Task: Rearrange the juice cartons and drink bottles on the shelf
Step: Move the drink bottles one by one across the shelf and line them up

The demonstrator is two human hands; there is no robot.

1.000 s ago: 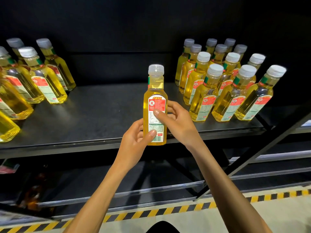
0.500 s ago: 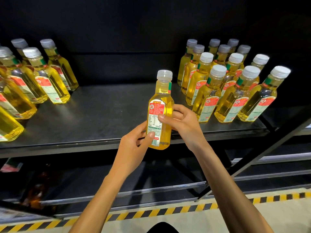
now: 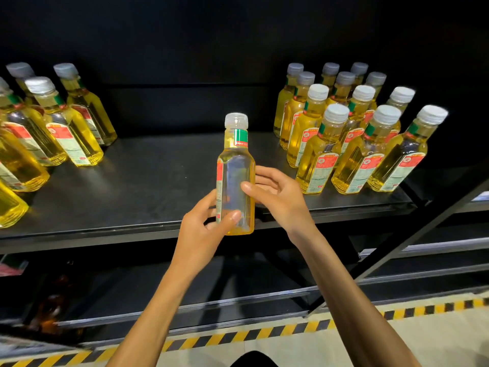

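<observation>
While the left hand (image 3: 203, 229) grips its base and the right hand (image 3: 277, 197) pinches its middle, the bottle (image 3: 236, 181) is upright above the front edge of the shelf (image 3: 148, 186). More bottles (image 3: 352, 154) line the shelf.

The wall (image 3: 185, 35) behind the shelf (image 3: 158, 197) is very dark. Bright light makes the yellow bottles (image 3: 352, 160) glow. Bottles near the sides lean outward, and the bottom left corner is blurry.
</observation>
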